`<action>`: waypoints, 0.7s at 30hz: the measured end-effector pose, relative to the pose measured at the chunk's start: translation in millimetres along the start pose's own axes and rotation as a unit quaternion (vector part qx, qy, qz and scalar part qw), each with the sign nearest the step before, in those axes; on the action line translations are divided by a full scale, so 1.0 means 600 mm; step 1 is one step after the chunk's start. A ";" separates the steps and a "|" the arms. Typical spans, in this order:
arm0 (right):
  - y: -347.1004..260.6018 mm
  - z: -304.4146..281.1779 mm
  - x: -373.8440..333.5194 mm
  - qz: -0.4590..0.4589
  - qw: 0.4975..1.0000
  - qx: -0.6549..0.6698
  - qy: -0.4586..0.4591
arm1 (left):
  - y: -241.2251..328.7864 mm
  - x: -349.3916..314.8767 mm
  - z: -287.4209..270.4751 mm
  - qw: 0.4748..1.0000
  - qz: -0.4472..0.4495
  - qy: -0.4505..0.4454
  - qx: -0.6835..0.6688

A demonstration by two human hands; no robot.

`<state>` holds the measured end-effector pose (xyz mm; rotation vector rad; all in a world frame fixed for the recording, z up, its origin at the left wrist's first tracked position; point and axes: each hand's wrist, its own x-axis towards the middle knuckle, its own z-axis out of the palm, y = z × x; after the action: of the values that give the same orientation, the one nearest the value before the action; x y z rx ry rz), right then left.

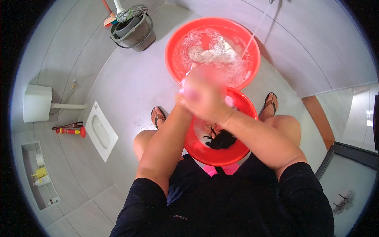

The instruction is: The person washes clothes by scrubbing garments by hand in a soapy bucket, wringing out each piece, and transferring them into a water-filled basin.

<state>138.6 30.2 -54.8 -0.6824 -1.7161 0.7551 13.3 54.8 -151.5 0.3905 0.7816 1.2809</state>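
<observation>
My left hand (184, 102) and my right hand (213, 103) are closed together above the gap between two red basins, their fingers partly blurred. A bit of pale wet cloth (182, 84) shows at the edge of my grip; most of it is hidden by the hands. Below them, the nearer red basin (197, 152) stands between my legs, holding a black garment (222, 140) and whitish suds. Just beyond lies the larger red basin (172, 47), where off-white cloth (205, 54) floats in foamy water.
Water runs from a tap (271, 1) into the far basin. A grey mop bucket (138, 37) stands at the back left. On the left are a squat toilet (100, 128), a cistern (37, 103) and a wall niche (39, 193) with bottles. A dark-framed door (351, 156) is at the right.
</observation>
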 end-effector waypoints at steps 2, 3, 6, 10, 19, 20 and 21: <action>0.022 0.016 -0.015 -0.040 0.994 -0.099 0.020 | -0.017 0.021 -0.018 0.986 -0.058 -0.116 -0.108; 0.058 0.008 -0.027 -0.059 0.984 -0.164 0.026 | -0.038 0.024 0.008 0.983 -0.055 -0.094 -0.144; 0.121 -0.041 0.002 0.120 0.977 -0.148 0.099 | -0.052 0.014 0.117 0.990 -0.086 0.106 -0.039; 0.070 -0.010 0.006 0.203 0.974 -0.091 0.045 | -0.043 0.015 0.060 0.999 -0.017 0.042 -0.010; 0.142 -0.059 0.006 0.281 0.954 0.032 0.102 | 0.010 -0.027 0.147 0.989 -0.132 0.048 0.039; 0.133 -0.043 0.010 0.249 0.961 0.081 0.086 | 0.005 -0.018 0.103 0.986 -0.103 0.018 0.129; 0.125 -0.041 0.012 0.220 0.965 0.123 0.074 | 0.006 -0.018 0.094 0.987 -0.100 0.021 0.126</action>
<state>165.7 86.9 -102.9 -0.9349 -1.3176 1.1726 49.9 54.1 -106.9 0.4767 0.9978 1.0076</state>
